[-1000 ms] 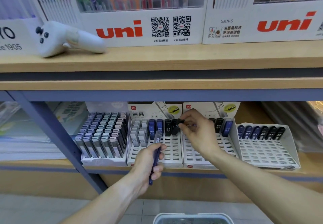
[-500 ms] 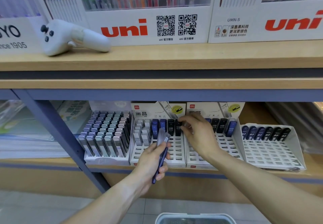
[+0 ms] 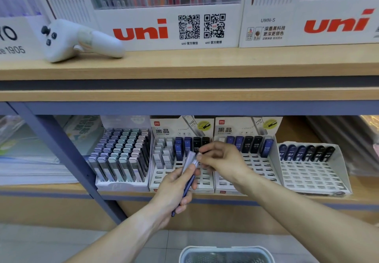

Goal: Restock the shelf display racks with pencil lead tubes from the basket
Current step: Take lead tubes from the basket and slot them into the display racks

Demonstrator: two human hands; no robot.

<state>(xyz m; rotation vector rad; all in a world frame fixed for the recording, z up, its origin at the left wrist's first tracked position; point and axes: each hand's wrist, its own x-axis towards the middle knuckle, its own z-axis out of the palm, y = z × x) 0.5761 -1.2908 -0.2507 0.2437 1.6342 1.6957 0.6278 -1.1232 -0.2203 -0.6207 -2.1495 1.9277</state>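
Bundle of lead tubes (image 3: 189, 172) sits in L hand (image 3: 174, 191), fingers curled round it, tips angled up in front of the middle rack (image 3: 180, 172). R hand (image 3: 223, 160) reaches across, thumb & forefinger pinching the top tube's end. Basket (image 3: 225, 254) below, btwn forearms.

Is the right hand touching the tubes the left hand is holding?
Touching. The head view shows the right hand with its fingertips pinching the top of the tubes that the left hand grips.
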